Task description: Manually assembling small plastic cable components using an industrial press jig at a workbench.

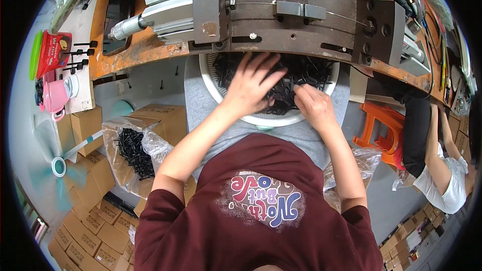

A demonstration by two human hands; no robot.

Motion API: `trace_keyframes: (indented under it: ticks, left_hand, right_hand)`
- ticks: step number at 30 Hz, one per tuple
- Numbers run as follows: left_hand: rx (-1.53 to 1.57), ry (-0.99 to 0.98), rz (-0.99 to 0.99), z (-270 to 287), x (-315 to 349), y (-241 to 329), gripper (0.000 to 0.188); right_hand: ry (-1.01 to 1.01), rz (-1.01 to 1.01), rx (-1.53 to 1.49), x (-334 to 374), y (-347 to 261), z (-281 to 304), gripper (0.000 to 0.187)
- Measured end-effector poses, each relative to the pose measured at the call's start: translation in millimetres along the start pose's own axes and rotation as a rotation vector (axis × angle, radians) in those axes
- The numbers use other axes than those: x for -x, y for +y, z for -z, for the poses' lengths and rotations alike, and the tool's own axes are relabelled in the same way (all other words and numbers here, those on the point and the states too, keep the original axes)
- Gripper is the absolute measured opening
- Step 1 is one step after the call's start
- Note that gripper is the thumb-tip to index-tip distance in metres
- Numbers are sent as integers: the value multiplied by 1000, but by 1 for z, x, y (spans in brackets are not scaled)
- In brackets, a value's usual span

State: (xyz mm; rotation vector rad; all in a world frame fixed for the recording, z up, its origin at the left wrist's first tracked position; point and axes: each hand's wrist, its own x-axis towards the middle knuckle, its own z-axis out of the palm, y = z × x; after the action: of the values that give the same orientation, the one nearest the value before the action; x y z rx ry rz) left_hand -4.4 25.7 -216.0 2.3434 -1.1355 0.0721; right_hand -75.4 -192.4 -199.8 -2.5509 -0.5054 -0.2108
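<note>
A white plastic basket [206, 78] rests on my lap, filled with many thin black screw-like parts [315, 70]. My left hand [252, 84] reaches over the left side of the heap, fingers spread and partly among the parts. At the right side of the basket my right hand [315, 104] is closed in a pinch. Its fingertips meet at a dark piece that looks like one of these parts, though most of it is hidden. Just beyond both hands, a dark metal fixture [296, 32] with a small two-piece block [300, 10] sits on the bench.
The worn wooden bench edge [145, 56] runs close past the basket. A plastic bag [135, 153] of black parts stands at left, near cartons [90, 226] and a turning fan [58, 166]. To the right are an orange stool [377, 128] and another person [444, 180].
</note>
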Motion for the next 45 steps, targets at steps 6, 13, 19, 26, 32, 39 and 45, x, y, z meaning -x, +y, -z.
trace_keyframes:
  ticks: [6,13,19,26,32,39,45]
  left_hand:
    - [44,93,161,1,-14,-27,86]
    - [52,-111,198,38,-4,-22,106]
    - [195,201,566,50,57,-31,86]
    - [313,141,1034,9,88,-69,44]
    - [319,291,925,4,63,-103,30]
    - [-76,344,748,10,85,-105,23]
    - [-170,852,691,163,137,-48,3]
  right_hand:
    - [100,-76,7,-32,0,-6,23]
    - [63,-303,-159,-18,-25,20,26]
    - [-87,-104,-20,43,-37,21,20]
    - [-287,124,120,49,-32,-14,7]
    - [-250,221,219,39,-49,-50,4]
    - [-210,173,89,30,-55,-62,14]
    - [-251,74,-19,21,-77,-28,16]
